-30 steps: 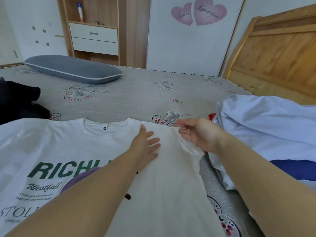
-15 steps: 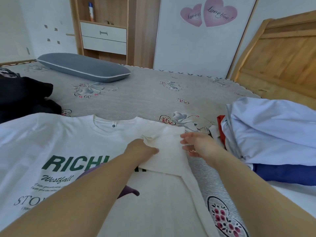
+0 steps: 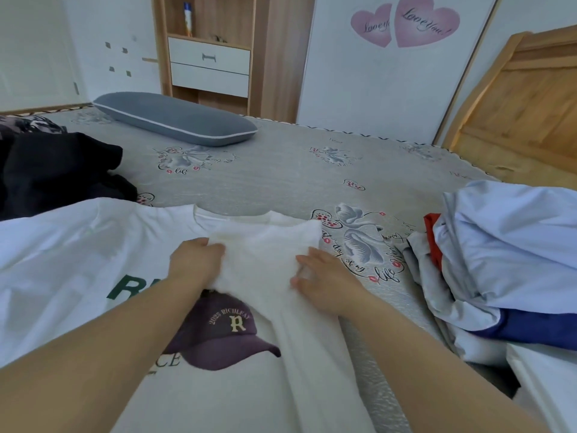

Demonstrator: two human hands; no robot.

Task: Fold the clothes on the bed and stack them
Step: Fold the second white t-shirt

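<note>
Right sleeve of white T-shirt folded in; left hand grips fold, right hand flat on it. Next: left sleeve.

A white T-shirt is lying face up across the bed, green lettering and a purple cap print showing, its right sleeve sitting folded inward over the chest. Black clothes are lying bunched at the far left, and a pale blue, red and navy pile is sitting crumpled on the right.
</note>
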